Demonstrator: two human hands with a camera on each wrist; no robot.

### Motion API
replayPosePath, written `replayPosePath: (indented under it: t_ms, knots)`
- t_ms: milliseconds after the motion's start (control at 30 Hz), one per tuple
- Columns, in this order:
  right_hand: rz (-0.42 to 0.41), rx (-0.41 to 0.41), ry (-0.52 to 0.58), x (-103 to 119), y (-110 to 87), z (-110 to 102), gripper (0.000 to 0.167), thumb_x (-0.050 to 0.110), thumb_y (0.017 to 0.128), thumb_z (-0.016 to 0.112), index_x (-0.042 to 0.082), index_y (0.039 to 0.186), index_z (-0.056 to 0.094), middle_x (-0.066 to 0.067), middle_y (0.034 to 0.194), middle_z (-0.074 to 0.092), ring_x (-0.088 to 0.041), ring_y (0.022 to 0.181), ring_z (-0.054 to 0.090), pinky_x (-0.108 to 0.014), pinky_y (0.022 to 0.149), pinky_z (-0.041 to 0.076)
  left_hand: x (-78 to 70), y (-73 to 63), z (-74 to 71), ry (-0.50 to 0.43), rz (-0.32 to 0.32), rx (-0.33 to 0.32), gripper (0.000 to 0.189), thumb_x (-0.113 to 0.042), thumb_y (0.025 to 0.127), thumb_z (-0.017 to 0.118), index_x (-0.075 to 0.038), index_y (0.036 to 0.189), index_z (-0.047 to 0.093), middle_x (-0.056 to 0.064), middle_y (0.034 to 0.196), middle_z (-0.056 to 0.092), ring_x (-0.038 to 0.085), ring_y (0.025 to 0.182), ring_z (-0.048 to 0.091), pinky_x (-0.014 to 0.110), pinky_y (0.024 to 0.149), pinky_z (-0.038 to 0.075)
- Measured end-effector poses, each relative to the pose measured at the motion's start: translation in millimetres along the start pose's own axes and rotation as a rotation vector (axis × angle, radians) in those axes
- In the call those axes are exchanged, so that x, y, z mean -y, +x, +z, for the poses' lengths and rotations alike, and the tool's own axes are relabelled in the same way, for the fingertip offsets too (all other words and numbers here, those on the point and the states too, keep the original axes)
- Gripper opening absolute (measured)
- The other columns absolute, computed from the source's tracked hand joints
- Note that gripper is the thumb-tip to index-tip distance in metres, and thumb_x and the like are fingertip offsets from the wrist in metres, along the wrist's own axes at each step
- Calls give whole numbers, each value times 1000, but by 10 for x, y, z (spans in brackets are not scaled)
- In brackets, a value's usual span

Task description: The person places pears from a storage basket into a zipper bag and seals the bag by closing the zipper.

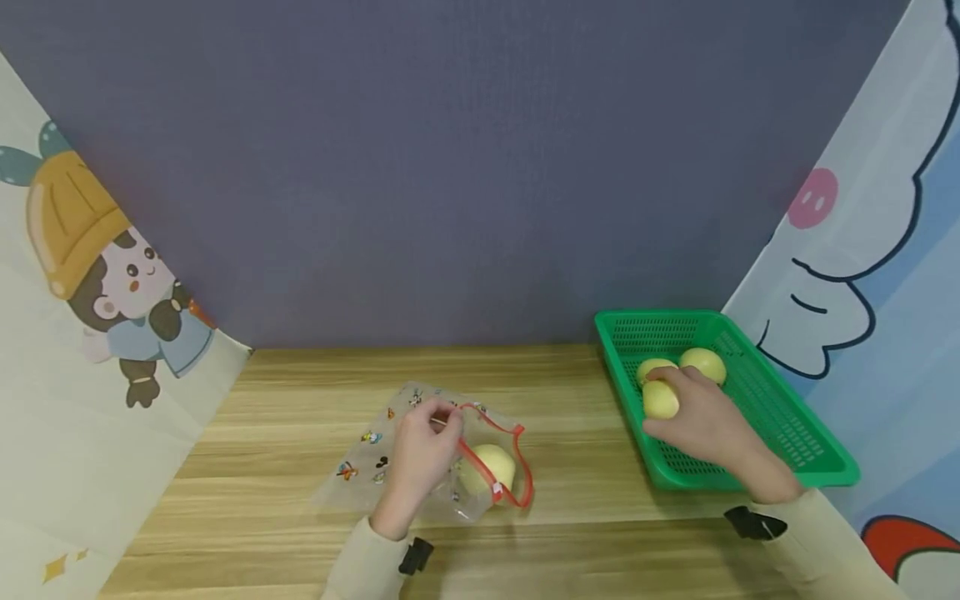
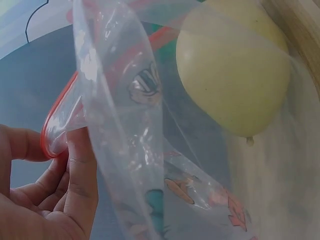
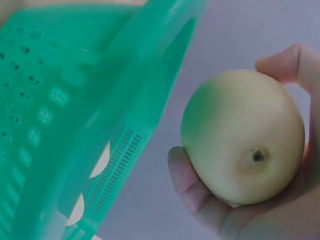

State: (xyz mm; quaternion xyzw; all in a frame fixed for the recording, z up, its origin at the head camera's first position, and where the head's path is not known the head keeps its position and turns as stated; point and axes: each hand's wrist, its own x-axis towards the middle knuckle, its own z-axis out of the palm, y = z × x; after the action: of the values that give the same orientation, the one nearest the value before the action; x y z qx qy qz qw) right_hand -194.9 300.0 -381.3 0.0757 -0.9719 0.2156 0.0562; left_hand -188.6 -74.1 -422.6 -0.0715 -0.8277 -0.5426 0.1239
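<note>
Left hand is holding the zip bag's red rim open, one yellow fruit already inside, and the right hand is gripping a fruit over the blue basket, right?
Not quite: the basket is green, not blue, as the head view shows. The rest holds: the left hand holds the bag open at its red rim with one fruit inside, and the right hand grips another fruit.

Head view looks down on table, wrist views very close, sharing bag, basket

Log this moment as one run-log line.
left hand: pinches bag rim open | bag: one pear inside | right hand: grips pear over basket | basket: two more
</note>
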Motion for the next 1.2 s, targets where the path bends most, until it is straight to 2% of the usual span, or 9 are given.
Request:
replayPosePath:
  t_ms: [133, 367, 533, 833, 1200]
  knots:
    - [-5, -4, 12, 33, 15, 37, 61, 26, 80, 74, 7, 136, 56, -15, 110, 55, -23, 78, 53, -34, 56, 43, 2, 7, -6, -15, -6, 6, 7, -13, 97, 65, -10, 94, 71, 1, 83, 69, 13, 68, 66, 29, 55, 57]
    - [-30, -10, 54, 106, -9, 61, 61, 22, 78, 74, 7, 135, 56, -19, 126, 55, -27, 87, 55, -34, 57, 45, -3, 13, 2, -12, 2, -7, 7, -13, 96, 65, -10, 93, 71, 1, 83, 69, 13, 67, 66, 29, 54, 57]
    - [-41, 9, 98, 218, -51, 50, 61, 19, 78, 74, 10, 136, 56, -18, 134, 51, -27, 87, 56, -34, 59, 46, 13, 11, 7, -24, -4, -6, 8, -13, 96, 65, -10, 93, 71, 1, 83, 69, 13, 68, 66, 29, 54, 57]
    - [-73, 7, 136, 359, -123, 133, 61, 16, 74, 74, 14, 133, 58, -9, 120, 56, -22, 80, 54, -34, 59, 45, 29, 6, 6, -18, -10, 1, 7, -13, 96, 65, -10, 94, 71, 1, 83, 69, 13, 69, 66, 28, 54, 57]
    - [-118, -3, 166, 442, -181, 300, 62, 16, 72, 76, 15, 132, 58, -5, 118, 56, -20, 81, 53, -33, 59, 46, 25, 5, 4, -7, -23, -10, 7, -13, 95, 65, -10, 93, 72, 0, 82, 69, 13, 67, 66, 29, 54, 57]
